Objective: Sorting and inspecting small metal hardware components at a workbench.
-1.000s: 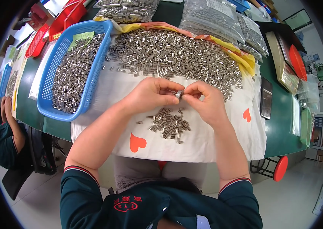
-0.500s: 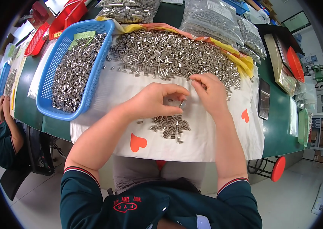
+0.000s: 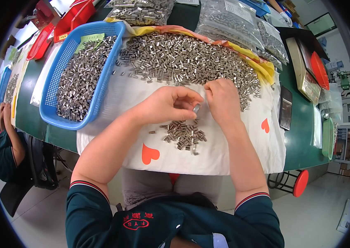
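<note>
A wide heap of small shiny metal sleeves [image 3: 183, 58] spreads over the far part of a white cloth [image 3: 113, 140]. My left hand [image 3: 169, 103] is curled above a smaller pile of metal sleeves [image 3: 185, 135], thumb and fingers closed around a small shiny round metal piece [image 3: 196, 108]. Just right of it, my right hand [image 3: 223, 99] reaches to the near edge of the heap. Its fingers are bent together; their tips face away, so whatever they pinch is hidden.
On the left stands a blue basket [image 3: 46, 108] of sleeves. Filled clear bags [image 3: 229, 22] lie behind the heap, near a yellow-orange cloth edge [image 3: 268, 68]. A dark flat object [image 3: 286, 108] lies at the right. Another person's hands [image 3: 5, 113] show at far left.
My right hand has shifted slightly, its fingers drawing closer together at the heap's edge. My left hand has lifted a little, still with the shiny round piece.
</note>
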`<control>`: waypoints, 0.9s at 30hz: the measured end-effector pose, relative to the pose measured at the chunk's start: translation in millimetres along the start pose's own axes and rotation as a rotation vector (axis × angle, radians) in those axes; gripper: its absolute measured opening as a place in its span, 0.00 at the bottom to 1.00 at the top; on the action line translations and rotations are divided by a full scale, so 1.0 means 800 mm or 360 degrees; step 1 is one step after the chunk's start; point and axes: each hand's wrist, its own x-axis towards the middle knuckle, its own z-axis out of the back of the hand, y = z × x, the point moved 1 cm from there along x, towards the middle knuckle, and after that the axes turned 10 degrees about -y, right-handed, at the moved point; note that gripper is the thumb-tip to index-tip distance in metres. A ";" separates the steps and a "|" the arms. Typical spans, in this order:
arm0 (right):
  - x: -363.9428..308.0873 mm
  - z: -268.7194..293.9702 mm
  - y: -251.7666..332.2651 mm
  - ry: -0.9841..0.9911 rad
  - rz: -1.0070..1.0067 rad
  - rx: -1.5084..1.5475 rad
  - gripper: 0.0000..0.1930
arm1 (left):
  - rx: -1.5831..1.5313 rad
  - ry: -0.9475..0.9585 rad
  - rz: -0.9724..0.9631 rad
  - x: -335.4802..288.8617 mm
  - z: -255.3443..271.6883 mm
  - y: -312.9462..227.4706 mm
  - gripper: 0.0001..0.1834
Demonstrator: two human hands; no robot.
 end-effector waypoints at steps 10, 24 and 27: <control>-0.003 0.015 -0.006 0.0219 -0.0062 0.0083 0.04 | -0.0027 -0.0110 0.0006 0.007 0.007 0.004 0.21; -0.011 0.028 0.019 0.0278 -0.0671 0.1327 0.06 | -0.0238 -0.0330 0.0077 0.009 0.010 0.011 0.19; -0.007 0.036 0.026 0.0319 -0.0684 0.1195 0.05 | -0.0157 -0.0328 0.0091 0.008 0.012 0.011 0.18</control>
